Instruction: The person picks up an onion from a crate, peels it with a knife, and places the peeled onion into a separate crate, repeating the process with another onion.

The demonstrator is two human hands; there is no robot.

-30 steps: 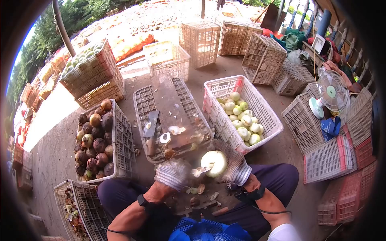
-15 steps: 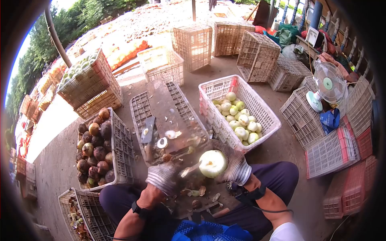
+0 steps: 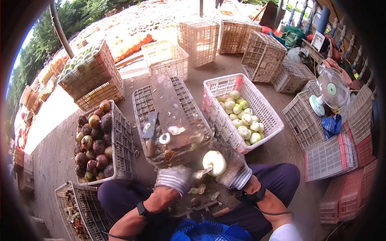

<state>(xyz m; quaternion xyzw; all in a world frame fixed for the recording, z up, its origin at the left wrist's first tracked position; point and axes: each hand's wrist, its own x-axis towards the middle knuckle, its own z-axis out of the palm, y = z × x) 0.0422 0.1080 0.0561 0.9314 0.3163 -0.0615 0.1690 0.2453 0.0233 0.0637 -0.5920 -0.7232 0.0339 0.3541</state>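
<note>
My right hand (image 3: pixel 232 168), in a dirty knit glove, is closed around a peeled white onion (image 3: pixel 214 162) above my lap. The onion is tilted, with its cut end facing left. My left hand (image 3: pixel 174 179), gloved too, is closed just left of it. A short, pale blade of what looks like a small knife (image 3: pixel 203 172) reaches from the left fist to the onion's cut end; its handle is hidden in the glove. Loose peelings (image 3: pixel 199 189) lie on the ground below the hands.
An upturned crate (image 3: pixel 140 108) bears a board with a wide-bladed knife (image 3: pixel 150 125) and onion scraps (image 3: pixel 165 138). Left stands a crate of dark, unpeeled onions (image 3: pixel 93 140); right, a crate (image 3: pixel 263 108) with peeled onions (image 3: pixel 243 120). A scrap crate (image 3: pixel 82 211) and fan (image 3: pixel 333 88) flank me.
The onion has turned so its cut end faces left toward the blade. My left hand has shifted slightly right and down. The whole view has shifted a little.
</note>
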